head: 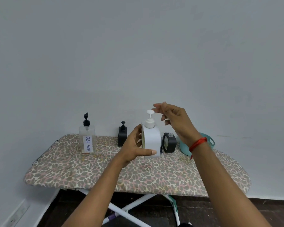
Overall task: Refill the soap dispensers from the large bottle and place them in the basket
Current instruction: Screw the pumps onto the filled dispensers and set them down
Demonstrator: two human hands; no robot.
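Over the ironing board (154, 176), left hand (134, 148) holds white dispenser (152, 140).

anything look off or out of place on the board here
The black dispenser right of the white dispenser has no pump; its neck stands open, while the other black dispenser, further left, has one. The clear dish soap bottle looks nearly empty. No spill shows on the ironing board.
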